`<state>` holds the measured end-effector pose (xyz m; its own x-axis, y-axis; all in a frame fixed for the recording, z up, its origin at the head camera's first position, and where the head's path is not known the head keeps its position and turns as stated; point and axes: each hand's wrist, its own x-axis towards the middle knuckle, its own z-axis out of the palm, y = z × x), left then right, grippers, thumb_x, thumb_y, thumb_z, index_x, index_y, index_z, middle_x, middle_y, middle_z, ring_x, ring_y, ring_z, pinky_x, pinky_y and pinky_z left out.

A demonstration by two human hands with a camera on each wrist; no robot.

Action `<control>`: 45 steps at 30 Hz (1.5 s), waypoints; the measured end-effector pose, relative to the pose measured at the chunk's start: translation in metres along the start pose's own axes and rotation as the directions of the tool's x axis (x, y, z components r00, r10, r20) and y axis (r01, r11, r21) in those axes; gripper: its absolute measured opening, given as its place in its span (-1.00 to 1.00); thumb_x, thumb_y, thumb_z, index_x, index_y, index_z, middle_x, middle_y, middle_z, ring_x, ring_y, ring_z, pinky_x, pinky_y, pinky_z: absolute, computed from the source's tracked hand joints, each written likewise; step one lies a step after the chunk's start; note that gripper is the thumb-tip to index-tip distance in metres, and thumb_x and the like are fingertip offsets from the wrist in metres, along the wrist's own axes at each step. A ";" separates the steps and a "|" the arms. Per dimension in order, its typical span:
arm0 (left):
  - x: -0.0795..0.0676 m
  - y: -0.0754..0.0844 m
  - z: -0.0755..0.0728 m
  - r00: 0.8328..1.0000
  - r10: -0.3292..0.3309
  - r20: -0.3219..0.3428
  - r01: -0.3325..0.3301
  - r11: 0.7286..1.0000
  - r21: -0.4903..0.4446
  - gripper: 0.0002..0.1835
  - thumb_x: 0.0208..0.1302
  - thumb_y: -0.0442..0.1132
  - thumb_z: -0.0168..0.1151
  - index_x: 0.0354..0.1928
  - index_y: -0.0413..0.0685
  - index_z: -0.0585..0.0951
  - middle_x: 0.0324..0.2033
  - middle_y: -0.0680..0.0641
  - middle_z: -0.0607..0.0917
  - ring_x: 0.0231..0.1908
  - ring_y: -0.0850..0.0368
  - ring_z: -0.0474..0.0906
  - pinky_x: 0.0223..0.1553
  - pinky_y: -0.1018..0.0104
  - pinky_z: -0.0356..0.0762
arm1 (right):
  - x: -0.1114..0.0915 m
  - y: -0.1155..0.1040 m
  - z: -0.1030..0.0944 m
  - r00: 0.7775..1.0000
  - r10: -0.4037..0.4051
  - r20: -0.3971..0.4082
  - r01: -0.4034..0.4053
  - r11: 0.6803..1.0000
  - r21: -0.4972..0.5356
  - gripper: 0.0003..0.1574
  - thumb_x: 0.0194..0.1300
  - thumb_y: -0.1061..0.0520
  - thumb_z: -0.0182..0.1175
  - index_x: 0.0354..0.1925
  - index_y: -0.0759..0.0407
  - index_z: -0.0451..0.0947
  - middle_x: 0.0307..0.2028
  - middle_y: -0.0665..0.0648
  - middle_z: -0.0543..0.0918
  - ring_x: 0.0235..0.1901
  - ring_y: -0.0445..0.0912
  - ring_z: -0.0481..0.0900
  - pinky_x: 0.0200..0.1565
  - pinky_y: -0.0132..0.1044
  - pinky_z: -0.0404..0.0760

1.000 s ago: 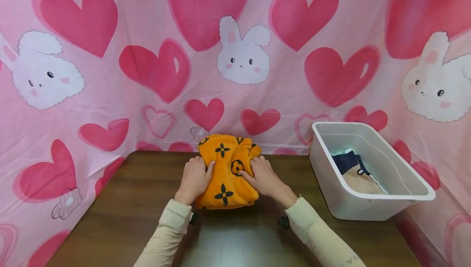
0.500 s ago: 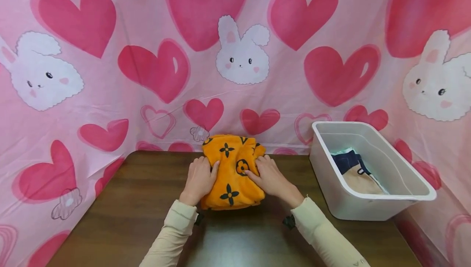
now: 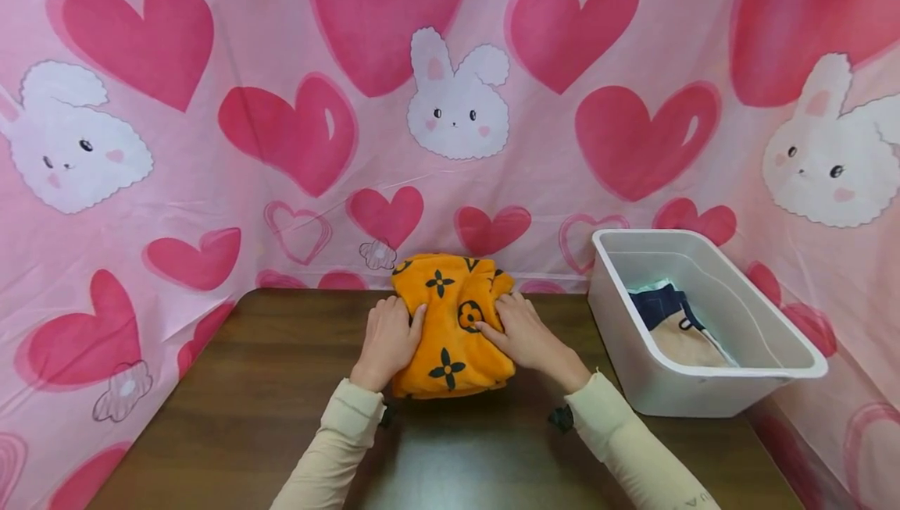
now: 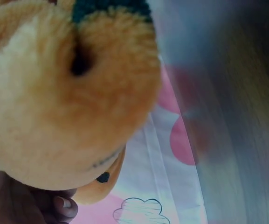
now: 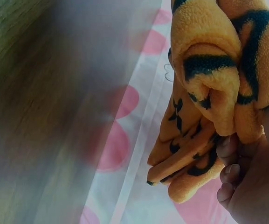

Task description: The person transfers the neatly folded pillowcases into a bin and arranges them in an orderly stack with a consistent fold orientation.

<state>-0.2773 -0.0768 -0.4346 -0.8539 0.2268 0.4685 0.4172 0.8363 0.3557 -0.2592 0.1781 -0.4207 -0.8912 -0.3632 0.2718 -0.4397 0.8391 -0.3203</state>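
Observation:
An orange fleece cloth (image 3: 441, 322) with dark flower shapes is folded into a thick bundle over the table's far middle. My left hand (image 3: 385, 342) grips its left side, thumb lying on top. On the opposite side my right hand (image 3: 533, 338) holds the bundle, its thumb also across the top face. The left wrist view has a rounded fold of the cloth (image 4: 106, 98) close up, with curled fingertips of the left hand (image 4: 27, 203) under it. Several stacked layers of cloth (image 5: 204, 32) show in the right wrist view, fingers of the right hand (image 5: 253, 186) curled beneath.
A light grey plastic bin (image 3: 692, 397) stands at the right of the brown wooden table (image 3: 232, 416). Inside lie folded clothes (image 3: 685, 338), navy and beige, toward its left side. A pink curtain (image 3: 309, 49) with hearts and rabbits hangs right behind the table's far edge.
Both hands have shifted slightly to the right together with the orange cloth. Their hold looks the same. The head view has turned a little, so the backdrop and bin sit slightly further left.

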 end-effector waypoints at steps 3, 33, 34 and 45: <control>0.001 0.003 -0.001 1.000 0.000 -0.001 0.000 1.000 0.003 -0.54 0.51 -0.01 0.12 -0.38 -0.32 0.53 -0.52 -0.14 0.44 -0.39 -0.13 0.40 -0.21 0.04 0.40 | 0.000 0.002 -0.002 1.000 -0.001 0.002 0.001 1.000 0.000 -0.48 0.46 -0.20 0.17 -0.11 0.26 0.55 -0.23 0.10 0.51 -0.09 0.06 0.35 0.06 -0.04 0.36; 0.006 0.026 -0.004 0.997 0.057 -0.047 -0.059 0.998 -0.023 -0.55 0.52 -0.03 0.10 -0.40 -0.31 0.53 -0.52 -0.15 0.45 -0.41 -0.14 0.40 -0.25 0.05 0.40 | -0.005 0.009 -0.032 1.000 -0.007 0.013 0.007 0.999 -0.033 -0.47 0.43 -0.21 0.21 -0.05 0.24 0.56 -0.23 0.05 0.55 -0.08 0.02 0.40 0.13 0.02 0.41; 0.005 0.026 -0.004 0.997 0.057 -0.045 -0.059 0.998 -0.027 -0.55 0.53 -0.03 0.10 -0.40 -0.31 0.53 -0.52 -0.14 0.45 -0.40 -0.14 0.40 -0.24 0.05 0.39 | -0.005 0.009 -0.033 1.000 -0.007 0.016 0.007 1.000 -0.030 -0.47 0.43 -0.21 0.21 -0.05 0.24 0.56 -0.23 0.06 0.56 -0.08 0.03 0.39 0.15 0.02 0.40; 0.006 0.036 -0.007 0.996 0.066 -0.051 -0.069 0.997 -0.047 -0.56 0.52 -0.04 0.11 -0.42 -0.27 0.51 -0.53 -0.12 0.44 -0.40 -0.12 0.38 -0.23 0.07 0.38 | -0.007 0.011 -0.048 0.999 -0.027 0.039 0.029 0.998 -0.049 -0.49 0.42 -0.21 0.22 -0.10 0.23 0.56 -0.34 0.03 0.51 -0.15 0.01 0.36 -0.02 -0.09 0.39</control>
<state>-0.2651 -0.0491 -0.4136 -0.8073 0.2562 0.5316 0.4892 0.7943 0.3602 -0.2525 0.2089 -0.3823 -0.8826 -0.4011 0.2452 -0.4593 0.8470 -0.2676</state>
